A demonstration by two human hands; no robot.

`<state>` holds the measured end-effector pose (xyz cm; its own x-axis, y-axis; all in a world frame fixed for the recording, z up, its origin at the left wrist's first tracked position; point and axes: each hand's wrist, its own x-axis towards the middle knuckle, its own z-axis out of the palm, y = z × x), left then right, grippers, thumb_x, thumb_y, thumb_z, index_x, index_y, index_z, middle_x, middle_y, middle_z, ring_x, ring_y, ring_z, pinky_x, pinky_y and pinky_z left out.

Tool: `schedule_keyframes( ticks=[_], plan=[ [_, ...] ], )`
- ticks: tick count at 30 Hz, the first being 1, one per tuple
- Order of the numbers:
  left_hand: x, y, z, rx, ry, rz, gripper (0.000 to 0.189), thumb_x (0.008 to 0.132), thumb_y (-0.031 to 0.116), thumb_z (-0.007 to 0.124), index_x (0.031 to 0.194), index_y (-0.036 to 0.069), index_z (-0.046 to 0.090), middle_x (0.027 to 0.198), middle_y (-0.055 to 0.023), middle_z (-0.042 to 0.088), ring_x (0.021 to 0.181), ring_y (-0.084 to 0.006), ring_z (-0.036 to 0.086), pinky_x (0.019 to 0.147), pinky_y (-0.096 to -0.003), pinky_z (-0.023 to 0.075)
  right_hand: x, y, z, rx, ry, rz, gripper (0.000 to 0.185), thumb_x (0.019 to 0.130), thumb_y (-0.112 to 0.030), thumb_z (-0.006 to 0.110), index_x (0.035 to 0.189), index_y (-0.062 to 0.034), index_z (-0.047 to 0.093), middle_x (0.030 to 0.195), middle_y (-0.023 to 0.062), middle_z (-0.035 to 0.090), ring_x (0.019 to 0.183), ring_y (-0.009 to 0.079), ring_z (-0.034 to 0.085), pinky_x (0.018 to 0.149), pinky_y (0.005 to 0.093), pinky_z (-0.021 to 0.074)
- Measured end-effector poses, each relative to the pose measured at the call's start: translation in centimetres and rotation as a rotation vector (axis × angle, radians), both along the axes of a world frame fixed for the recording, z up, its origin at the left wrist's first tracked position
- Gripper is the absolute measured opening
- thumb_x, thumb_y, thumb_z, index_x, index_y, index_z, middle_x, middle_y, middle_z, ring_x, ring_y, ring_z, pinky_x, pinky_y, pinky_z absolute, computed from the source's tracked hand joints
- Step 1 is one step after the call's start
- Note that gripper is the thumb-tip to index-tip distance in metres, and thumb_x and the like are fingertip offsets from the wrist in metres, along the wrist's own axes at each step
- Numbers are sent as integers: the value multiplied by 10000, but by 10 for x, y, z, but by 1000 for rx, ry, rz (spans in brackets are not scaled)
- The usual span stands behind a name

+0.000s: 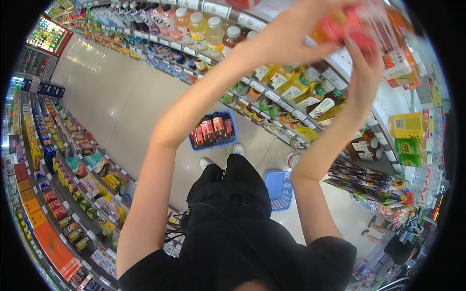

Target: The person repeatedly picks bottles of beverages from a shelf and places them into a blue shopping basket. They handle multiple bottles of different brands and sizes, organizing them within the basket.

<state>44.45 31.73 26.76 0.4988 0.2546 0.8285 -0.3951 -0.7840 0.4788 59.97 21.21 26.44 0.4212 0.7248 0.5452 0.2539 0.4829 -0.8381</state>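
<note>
High up at the shelf, a red-and-pink package [349, 22] is blurred, and I cannot tell whether it is a bottle. My left hand [295, 36] reaches across from the left and grips its near side, with the thumb below and fingers above. On its lower, rounded red end are the fingers of my right hand [366, 69]. Below the hands, juice bottles [298, 85] with pale labels stand in a shelf row. On the floor before my feet sits a blue plastic basket [236, 127] holding several dark bottles [207, 129] with pink labels.
Behind my right side a second blue basket [278, 189] rests on the tiled floor [145, 83]. Stocked snack shelves [80, 189] line the left. Hanging packets [371, 182] jut out at the right. Another person [395, 245] is at the lower right.
</note>
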Motion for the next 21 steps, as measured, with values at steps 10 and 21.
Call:
schedule_keyframes(
  ticks=[10, 21],
  plan=[
    [-152, -168, -299, -608, 548, 121, 790, 816, 141, 671, 1437, 58, 190, 1379, -256, 307, 1230, -434, 375, 1017, -444, 346, -117, -119, -254, -1032, 440, 520, 576, 768, -107, 750, 1269, -40, 475, 1174, 59, 579, 1077, 138, 541, 927, 304, 444],
    [-260, -222, -660, -2128, 205, 77, 852, 805, 53, 632, 1492, 142, 136, 1162, -85, 574, 939, -159, 601, 798, -302, 492, -248, -119, -644, -1839, 766, 614, 536, 809, -538, 645, 1145, -130, 559, 1021, 27, 631, 924, 156, 613, 824, 333, 476]
  ],
)
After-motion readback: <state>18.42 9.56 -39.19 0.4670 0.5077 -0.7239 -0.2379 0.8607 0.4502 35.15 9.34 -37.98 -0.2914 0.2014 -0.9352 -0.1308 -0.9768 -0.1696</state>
